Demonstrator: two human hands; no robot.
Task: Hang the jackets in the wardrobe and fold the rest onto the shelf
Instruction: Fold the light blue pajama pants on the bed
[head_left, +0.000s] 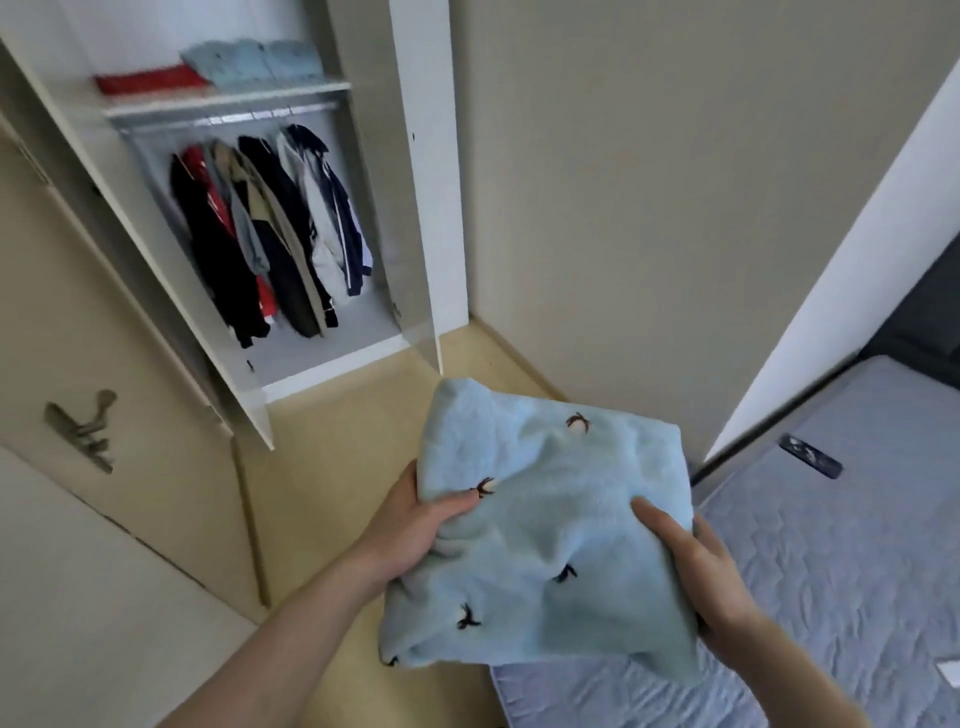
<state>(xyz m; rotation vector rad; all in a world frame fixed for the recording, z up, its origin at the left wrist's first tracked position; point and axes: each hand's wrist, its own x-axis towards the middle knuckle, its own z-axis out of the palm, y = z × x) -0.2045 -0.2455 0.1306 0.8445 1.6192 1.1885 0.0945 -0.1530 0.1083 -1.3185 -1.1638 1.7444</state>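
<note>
A plain beige wall (675, 182) is seen from 12 to 2 o'clock. The floor (322, 467), pale yellow, is seen at the centre and runs toward 7 o'clock. At 9 o'clock a beige door (104, 493) with a metal handle (83, 428) is seen. A white panel (831, 270) slants across at 3 o'clock, with a dark headboard (919, 312) beside it. A grey quilted mattress (857, 571) is seen at 4 to 5 o'clock, and a dark remote (810, 455) lies on it. The room is lit evenly by soft light.

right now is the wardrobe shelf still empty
No, folded clothes already lie on the shelf: a red piece beside light blue ones.
</note>
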